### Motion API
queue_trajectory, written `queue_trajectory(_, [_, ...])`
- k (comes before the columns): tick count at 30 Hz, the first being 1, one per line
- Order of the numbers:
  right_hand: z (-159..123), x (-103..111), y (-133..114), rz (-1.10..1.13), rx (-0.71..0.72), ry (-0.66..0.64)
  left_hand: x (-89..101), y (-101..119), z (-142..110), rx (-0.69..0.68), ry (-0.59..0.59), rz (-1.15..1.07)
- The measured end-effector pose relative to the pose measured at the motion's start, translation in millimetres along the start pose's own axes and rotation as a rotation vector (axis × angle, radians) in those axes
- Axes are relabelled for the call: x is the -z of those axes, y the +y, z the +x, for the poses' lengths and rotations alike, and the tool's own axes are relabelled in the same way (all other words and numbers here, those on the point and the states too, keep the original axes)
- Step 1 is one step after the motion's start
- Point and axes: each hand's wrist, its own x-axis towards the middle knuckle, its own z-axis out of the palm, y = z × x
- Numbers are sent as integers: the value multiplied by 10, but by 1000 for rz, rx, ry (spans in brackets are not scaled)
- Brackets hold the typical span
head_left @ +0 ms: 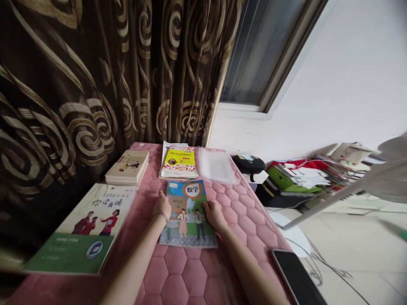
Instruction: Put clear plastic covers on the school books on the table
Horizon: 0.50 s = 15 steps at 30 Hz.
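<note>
Math textbook (187, 222) | lying flat on pink quilted pad (178, 271), long axis pointing forward | left hand (162, 206), right hand (213, 214) touching side edges, grip unclear

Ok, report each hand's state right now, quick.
Left hand: on the left edge of the math textbook, cannot tell if it grips.
Right hand: on the book's right edge, cannot tell if it grips.

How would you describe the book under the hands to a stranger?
On the pink quilted mat beside the dark curtain, books lie spread out. The middle one, a math textbook, lies under the left hand and right hand. Its cover alone shows two drawn schoolchildren beneath a round title.
</note>
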Motion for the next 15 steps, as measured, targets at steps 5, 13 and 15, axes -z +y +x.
queue_trajectory(5, [-47,-1,-73,-142,-32,13,-10,29,-86,7,22,188])
queue_trajectory(13, [-97,42,-131,-346,116,-109,-159,350,-86,-393,-8,313])
queue_trajectory(15, [-94,22,-117,-384,135,-113,-275,471,-24,-511,-67,299])
